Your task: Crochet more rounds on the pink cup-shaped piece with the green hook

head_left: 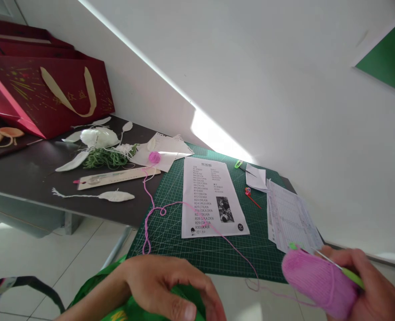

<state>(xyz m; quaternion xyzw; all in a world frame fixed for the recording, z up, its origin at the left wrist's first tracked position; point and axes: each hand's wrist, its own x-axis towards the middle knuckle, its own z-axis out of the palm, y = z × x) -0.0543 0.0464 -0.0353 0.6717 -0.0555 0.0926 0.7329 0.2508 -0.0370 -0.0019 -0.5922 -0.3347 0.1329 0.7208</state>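
My right hand (372,283), at the lower right, is closed around a pink crocheted piece (320,281) and a crochet hook (352,278) with a green handle and metal shaft. A small green clip, probably a stitch marker (293,246), sits at the piece's upper end. Pink yarn (232,245) trails from the piece across a printed sheet (204,178) to a small pink yarn ball (154,157). At the bottom centre, my left hand (170,285) hangs over green cloth, thumb apart from the curved fingers, and nothing shows in it.
A green cutting mat (170,227) covers the table's near part. On it lie a red needle (254,201), a green-handled tool (239,164) and stacked papers (292,209). Leftward are green yarn (107,158), white leaf-shaped pieces (117,196) and a red gift bag (50,93). A wall rises behind.
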